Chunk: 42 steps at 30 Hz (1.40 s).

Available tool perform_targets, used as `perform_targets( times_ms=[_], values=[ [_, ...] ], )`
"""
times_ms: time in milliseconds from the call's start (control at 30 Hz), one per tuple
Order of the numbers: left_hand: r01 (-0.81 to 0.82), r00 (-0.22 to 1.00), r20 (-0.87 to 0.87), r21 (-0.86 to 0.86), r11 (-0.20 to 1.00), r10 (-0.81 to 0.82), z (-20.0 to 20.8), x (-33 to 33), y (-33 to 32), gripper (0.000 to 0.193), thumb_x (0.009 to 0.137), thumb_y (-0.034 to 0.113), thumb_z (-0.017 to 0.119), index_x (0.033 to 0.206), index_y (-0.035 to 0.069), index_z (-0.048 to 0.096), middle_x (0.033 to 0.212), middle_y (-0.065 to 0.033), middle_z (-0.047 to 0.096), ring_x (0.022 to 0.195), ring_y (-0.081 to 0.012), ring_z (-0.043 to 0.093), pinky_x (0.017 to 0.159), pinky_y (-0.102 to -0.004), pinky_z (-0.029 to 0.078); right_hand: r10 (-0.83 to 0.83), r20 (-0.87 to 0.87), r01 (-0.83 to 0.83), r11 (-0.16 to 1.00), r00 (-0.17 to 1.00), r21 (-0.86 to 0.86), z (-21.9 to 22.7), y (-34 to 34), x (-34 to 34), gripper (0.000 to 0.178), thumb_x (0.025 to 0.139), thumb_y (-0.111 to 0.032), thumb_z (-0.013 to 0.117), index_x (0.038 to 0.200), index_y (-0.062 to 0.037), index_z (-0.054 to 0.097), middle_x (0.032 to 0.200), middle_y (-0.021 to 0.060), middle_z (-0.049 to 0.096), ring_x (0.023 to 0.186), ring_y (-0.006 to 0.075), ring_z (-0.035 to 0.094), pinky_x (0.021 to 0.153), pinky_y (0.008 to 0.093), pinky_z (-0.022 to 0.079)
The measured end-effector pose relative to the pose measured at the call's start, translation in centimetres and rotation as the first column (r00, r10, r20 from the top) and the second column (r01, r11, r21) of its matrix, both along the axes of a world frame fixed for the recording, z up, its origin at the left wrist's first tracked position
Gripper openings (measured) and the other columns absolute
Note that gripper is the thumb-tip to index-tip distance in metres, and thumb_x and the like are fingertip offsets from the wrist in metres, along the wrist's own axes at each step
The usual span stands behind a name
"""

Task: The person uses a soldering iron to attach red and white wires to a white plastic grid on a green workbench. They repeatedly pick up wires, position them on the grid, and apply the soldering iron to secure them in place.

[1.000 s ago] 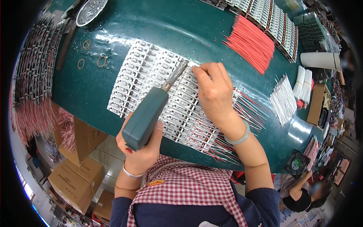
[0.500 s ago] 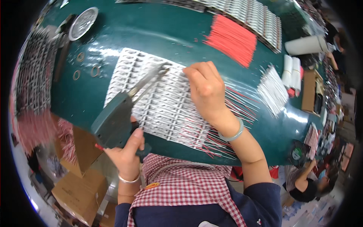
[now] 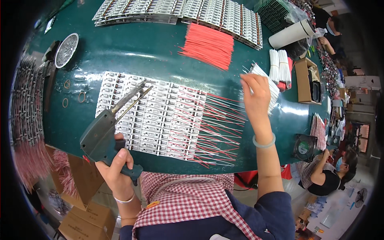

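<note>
A dark green soldering gun (image 3: 100,134) is in my left hand (image 3: 116,170), whose fingers wrap round the handle and trigger. Its metal tip and thin feed tube reach over a white panel (image 3: 108,86) of small boards in rows. Red and white wires (image 3: 222,128) stick out from the panel's right side. My right hand (image 3: 257,94) is over the left edge of a pile of loose white wires (image 3: 272,90). Its fingers are bent and slightly apart, with nothing visible in them. A pile of red wires (image 3: 209,46) lies to its upper left.
More board panels (image 3: 224,20) are stacked at the back. A metal bowl (image 3: 67,51) and several rubber bands (image 3: 81,97) lie left. Wired panels (image 3: 30,108) line the left edge. Right are bundled white wires (image 3: 274,66), a white cylinder (image 3: 291,34), a cardboard box (image 3: 303,82) and a fan (image 3: 304,147).
My right hand has moved right, from the panel to the white wire pile. The soldering gun has shifted slightly left and down in the picture. The whole view has shifted too.
</note>
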State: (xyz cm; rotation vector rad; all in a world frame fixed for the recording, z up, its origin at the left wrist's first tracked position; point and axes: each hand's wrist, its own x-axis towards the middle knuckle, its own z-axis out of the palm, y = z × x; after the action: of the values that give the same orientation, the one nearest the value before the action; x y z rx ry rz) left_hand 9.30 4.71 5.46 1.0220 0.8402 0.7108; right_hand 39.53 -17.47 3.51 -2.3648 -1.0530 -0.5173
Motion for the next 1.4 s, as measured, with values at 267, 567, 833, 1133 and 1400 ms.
perform_targets(
  times_ms=[267, 567, 833, 1133, 1400],
  values=[
    [-0.008, 1.000, 0.010, 0.079, 0.997, 0.007, 1.1, -0.6, -0.3, 0.038, 0.080, 0.002, 0.067, 0.114, -0.010, 0.053, 0.092, -0.0153, 0.062, 0.052, -0.0120, 0.049, 0.041, -0.0237, 0.038, 0.256, 0.055, -0.250, 0.963, 0.965, -0.099, -2.3, 11.2, 2.6, 0.016, 0.074, -0.007, 0.077, 0.088, -0.0050, 0.069, 0.091, 0.0085, 0.061, 0.090, 0.0279, 0.057, 0.078, 0.0383, 0.050],
    [-0.074, 0.997, 0.015, 0.044, 0.996, 0.074, 1.0, -0.8, 0.2, 0.034, 0.079, 0.001, 0.067, 0.110, -0.009, 0.056, 0.100, -0.0185, 0.065, 0.053, -0.0124, 0.049, 0.041, -0.0237, 0.038, 0.184, 0.150, -0.170, 0.980, 0.971, -0.103, -5.2, 12.3, 4.1, 0.009, 0.078, -0.007, 0.070, 0.085, -0.0052, 0.063, 0.085, 0.0093, 0.058, 0.084, 0.0284, 0.058, 0.073, 0.0397, 0.050],
    [-0.074, 0.997, 0.018, 0.001, 0.997, 0.074, 0.6, -0.9, 0.6, 0.034, 0.080, 0.000, 0.066, 0.111, -0.010, 0.056, 0.098, -0.0188, 0.064, 0.053, -0.0126, 0.049, 0.042, -0.0237, 0.038, 0.243, 0.185, -0.229, 0.969, 0.952, -0.096, -3.7, 12.1, 4.4, 0.014, 0.078, -0.001, 0.064, 0.091, -0.0068, 0.065, 0.085, 0.0084, 0.059, 0.084, 0.0280, 0.060, 0.072, 0.0404, 0.051],
    [-0.104, 0.992, 0.064, -0.117, 0.988, 0.112, 0.6, -1.2, 1.4, 0.052, 0.078, -0.002, 0.066, 0.126, -0.008, 0.048, 0.106, -0.0205, 0.062, 0.055, -0.0144, 0.054, 0.043, -0.0255, 0.041, 0.529, 0.204, -0.298, 0.709, 0.824, -0.639, 5.6, 14.9, -0.2, 0.014, 0.071, -0.003, 0.067, 0.085, -0.0050, 0.067, 0.085, 0.0085, 0.059, 0.081, 0.0244, 0.063, 0.064, 0.0355, 0.052],
    [-0.183, 0.969, 0.139, -0.161, 0.970, 0.205, 1.1, -0.2, 0.9, 0.047, 0.082, 0.000, 0.064, 0.125, -0.008, 0.049, 0.108, -0.0202, 0.062, 0.055, -0.0151, 0.055, 0.043, -0.0261, 0.041, 0.553, 0.072, -0.275, 0.519, 0.830, -0.809, 2.5, 18.3, -2.0, 0.004, 0.065, -0.006, 0.073, 0.067, -0.0085, 0.071, 0.078, 0.0080, 0.065, 0.079, 0.0227, 0.064, 0.063, 0.0337, 0.051]
  ],
)
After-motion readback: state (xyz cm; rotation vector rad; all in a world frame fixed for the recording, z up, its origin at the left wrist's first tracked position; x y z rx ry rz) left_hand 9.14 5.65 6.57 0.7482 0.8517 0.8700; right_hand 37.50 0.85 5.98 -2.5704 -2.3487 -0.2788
